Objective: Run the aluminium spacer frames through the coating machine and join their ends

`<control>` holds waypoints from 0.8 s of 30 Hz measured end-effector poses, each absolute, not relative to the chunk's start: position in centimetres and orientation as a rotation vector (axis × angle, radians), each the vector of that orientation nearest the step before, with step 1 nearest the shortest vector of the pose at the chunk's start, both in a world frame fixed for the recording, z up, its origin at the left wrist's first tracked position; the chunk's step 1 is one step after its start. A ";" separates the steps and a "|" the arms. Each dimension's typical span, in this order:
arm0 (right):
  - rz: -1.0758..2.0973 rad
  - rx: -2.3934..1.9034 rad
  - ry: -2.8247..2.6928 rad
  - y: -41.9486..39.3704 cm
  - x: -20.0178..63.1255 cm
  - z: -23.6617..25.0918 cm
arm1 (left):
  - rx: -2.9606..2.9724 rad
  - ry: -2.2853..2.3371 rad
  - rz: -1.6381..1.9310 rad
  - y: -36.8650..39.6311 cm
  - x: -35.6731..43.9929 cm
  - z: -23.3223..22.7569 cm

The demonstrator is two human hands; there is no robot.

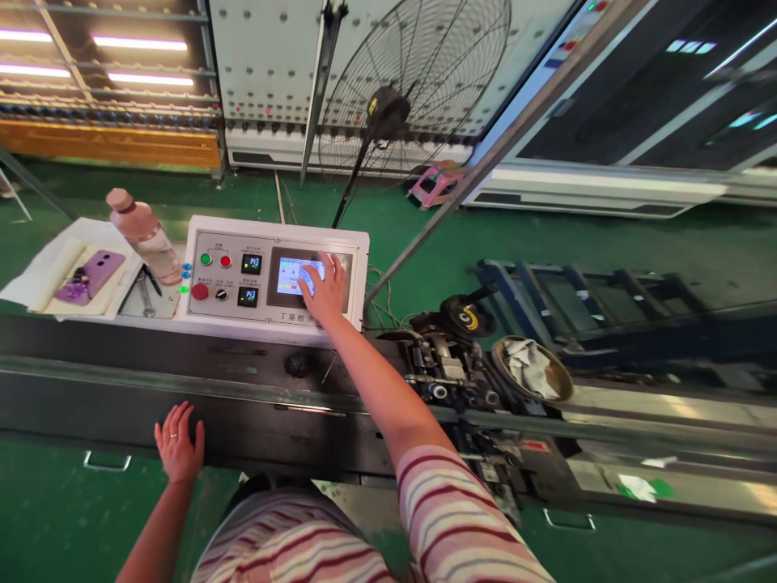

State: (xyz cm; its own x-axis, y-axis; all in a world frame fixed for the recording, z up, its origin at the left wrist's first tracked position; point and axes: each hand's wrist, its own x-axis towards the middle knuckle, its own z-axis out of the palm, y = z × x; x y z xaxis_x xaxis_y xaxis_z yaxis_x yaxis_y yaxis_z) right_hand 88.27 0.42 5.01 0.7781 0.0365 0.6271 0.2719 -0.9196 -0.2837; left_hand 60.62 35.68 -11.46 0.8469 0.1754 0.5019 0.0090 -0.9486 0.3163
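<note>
My right hand [326,290] is stretched over the lit touchscreen [294,276] of a white control panel [276,225], fingers spread across its right part. Whether a fingertip presses the glass, I cannot tell. To the left of the screen are two digital displays, a green button [207,259], red buttons [199,291] and a black rotary switch [222,295]. My left hand [180,444], with a ring on one finger, lies open on the near edge of the dark machine bed [91,405] and holds nothing.
Left of the panel stand a bottle [146,235], a purple phone [91,277] on papers, and a wrench [146,293]. A machine head [449,364] and a round bowl with crumpled white material [534,370] are at right. Behind stands a large fan [388,113].
</note>
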 end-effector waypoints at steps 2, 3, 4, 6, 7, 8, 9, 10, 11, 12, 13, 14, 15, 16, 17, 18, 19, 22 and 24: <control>-0.894 -2.631 -0.272 0.6 88.5 4.9 | 2.729 0.139 0.783 35.6 60.6 -11.4; -0.885 -2.635 -0.280 0.6 88.5 4.9 | 2.732 0.138 0.781 35.6 60.6 -11.4; -0.881 -2.633 -0.284 0.6 88.5 4.9 | 2.734 0.138 0.781 35.6 60.6 -11.3; -0.893 -2.610 -0.270 0.4 88.3 4.8 | 2.733 0.140 0.777 35.6 60.6 -11.2; -0.915 -2.591 -0.251 0.2 88.1 4.6 | 2.729 0.140 0.774 35.6 60.6 -11.2; -0.944 -2.570 -0.227 -0.1 87.8 4.5 | 2.725 0.141 0.772 35.6 60.6 -11.2; -0.975 -2.552 -0.203 -0.3 87.5 4.3 | 2.719 0.140 0.769 35.6 60.6 -11.3; -1.002 -2.538 -0.181 -0.6 87.2 4.0 | 2.713 0.137 0.766 35.6 60.6 -11.3; -1.021 -2.530 -0.165 -0.8 87.0 3.7 | 2.707 0.133 0.765 35.6 60.6 -11.4; -1.032 -2.528 -0.155 -0.9 86.8 3.4 | 2.703 0.129 0.764 35.7 60.6 -11.4; -1.035 -2.532 -0.150 -1.0 86.6 3.1 | 2.702 0.126 0.764 35.7 60.6 -11.4; -1.032 -2.540 -0.149 -1.1 86.6 2.9 | 2.704 0.126 0.762 35.7 60.6 -11.4; -1.026 -2.551 -0.149 -1.1 86.6 2.8 | 2.706 0.127 0.760 35.7 60.6 -11.4; -1.020 -2.560 -0.147 -1.1 86.6 2.7 | 2.709 0.128 0.759 35.7 60.6 -11.4; -1.015 -2.566 -0.143 -1.0 86.7 2.8 | 2.713 0.124 0.759 35.7 60.6 -11.3; -1.010 -2.566 -0.135 -0.9 86.6 2.9 | 2.715 0.120 0.760 35.8 60.6 -11.3; -1.006 -2.557 -0.126 -0.7 86.4 3.2 | 2.715 0.117 0.762 35.8 60.6 -11.3; -0.997 -2.493 -0.120 0.0 83.9 3.8 | 2.703 0.110 0.765 36.0 60.5 -11.4; -0.968 -2.473 -0.162 0.6 80.5 3.7 | 2.692 0.109 0.766 36.2 60.5 -11.6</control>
